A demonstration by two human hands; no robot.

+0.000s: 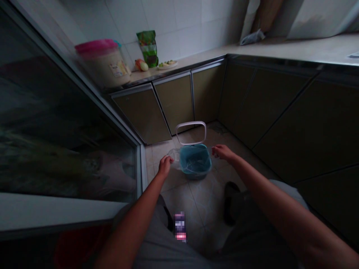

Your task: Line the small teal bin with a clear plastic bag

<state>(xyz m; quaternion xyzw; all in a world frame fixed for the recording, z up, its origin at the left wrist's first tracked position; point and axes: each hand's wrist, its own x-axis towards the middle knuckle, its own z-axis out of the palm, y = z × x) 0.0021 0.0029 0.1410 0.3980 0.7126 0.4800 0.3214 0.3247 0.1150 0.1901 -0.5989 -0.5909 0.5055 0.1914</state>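
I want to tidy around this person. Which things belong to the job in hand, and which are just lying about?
Job: clear plastic bag, teal bin, probably the pale frame behind it.
Lying about: pink-lidded container, green packet, plate.

The left hand (166, 165) is pinching one side of a clear bag (175, 158); the right hand (223, 152) is pinching the other. The bag is lining a blue bin (196, 175); a pale ring (205, 131) is standing raised behind.

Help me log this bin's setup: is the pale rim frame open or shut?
Open: the pale rim frame stands raised at the far side of the blue bin, not lying down over its mouth.
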